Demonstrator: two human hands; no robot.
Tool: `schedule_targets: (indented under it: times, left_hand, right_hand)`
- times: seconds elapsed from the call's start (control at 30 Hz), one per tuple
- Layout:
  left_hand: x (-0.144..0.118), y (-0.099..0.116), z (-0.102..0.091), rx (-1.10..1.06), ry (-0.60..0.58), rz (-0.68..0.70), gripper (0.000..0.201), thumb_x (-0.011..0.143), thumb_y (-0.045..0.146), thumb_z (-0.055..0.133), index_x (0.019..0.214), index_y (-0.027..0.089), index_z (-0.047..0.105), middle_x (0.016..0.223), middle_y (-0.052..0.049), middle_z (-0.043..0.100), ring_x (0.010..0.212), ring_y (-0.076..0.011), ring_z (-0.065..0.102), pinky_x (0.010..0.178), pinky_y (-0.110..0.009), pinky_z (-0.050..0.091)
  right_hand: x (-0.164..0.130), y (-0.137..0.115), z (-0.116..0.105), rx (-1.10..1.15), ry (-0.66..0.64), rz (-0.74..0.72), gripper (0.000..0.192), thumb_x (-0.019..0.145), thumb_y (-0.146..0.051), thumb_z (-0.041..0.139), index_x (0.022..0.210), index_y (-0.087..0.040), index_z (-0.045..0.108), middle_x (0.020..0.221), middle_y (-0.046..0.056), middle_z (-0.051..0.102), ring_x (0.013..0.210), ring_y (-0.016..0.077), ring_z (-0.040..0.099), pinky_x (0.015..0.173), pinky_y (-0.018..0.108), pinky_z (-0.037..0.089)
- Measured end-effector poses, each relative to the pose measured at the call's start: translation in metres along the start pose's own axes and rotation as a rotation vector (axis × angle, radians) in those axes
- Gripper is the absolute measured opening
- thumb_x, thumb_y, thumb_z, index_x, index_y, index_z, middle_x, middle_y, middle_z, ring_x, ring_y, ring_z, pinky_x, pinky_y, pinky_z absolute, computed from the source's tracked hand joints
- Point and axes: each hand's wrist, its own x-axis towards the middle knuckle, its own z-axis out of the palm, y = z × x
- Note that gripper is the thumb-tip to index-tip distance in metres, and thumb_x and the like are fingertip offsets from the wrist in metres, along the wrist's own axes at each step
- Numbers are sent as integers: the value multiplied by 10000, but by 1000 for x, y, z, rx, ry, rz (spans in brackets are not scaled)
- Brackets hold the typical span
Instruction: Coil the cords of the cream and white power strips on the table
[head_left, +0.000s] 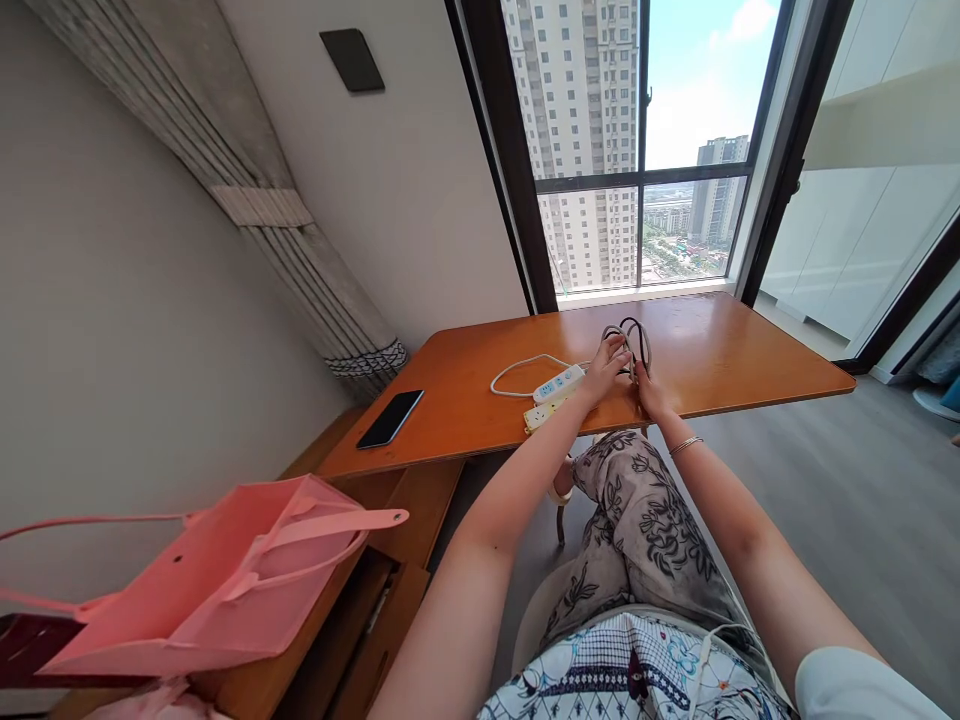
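Note:
Both my arms reach out over the wooden table [720, 350]. My left hand [606, 368] and my right hand [651, 393] meet on a looped bundle of grey and black cable [637, 340] near the table's front edge, fingers closed around it. Just left of my left hand lie two white power strips [556, 385], one behind the other, with a white cord [517, 365] curving away from them to the left.
A black phone [390, 418] lies on the table's left part. A pink bag [225, 580] sits on a lower wooden unit at the near left. A large window [637, 150] stands behind the table. My patterned-trousered knee [637, 490] is under the table's edge.

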Motion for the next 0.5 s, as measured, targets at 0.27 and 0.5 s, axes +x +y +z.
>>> schedule_targets:
  times: [0.27, 0.5]
  left_hand:
    - [-47, -5, -44, 1188, -43, -51, 730, 762, 352, 725, 1424, 189, 464, 1536, -165, 455, 1448, -341, 378, 1231, -569, 193]
    - [-50, -11, -55, 1453, -118, -140, 739, 850, 479, 627, 1472, 132, 429, 1624, -202, 303, 1509, -336, 275, 1224, -541, 211]
  right_hand:
    - [6, -2, -7, 333, 152, 230, 408, 890, -631, 552, 980, -235, 585, 942, 42, 671, 748, 155, 664, 659, 308, 611]
    - [15, -2, -21, 615, 202, 408, 301, 977, -540, 434, 955, -252, 520, 812, 10, 628, 709, 174, 665, 675, 400, 629]
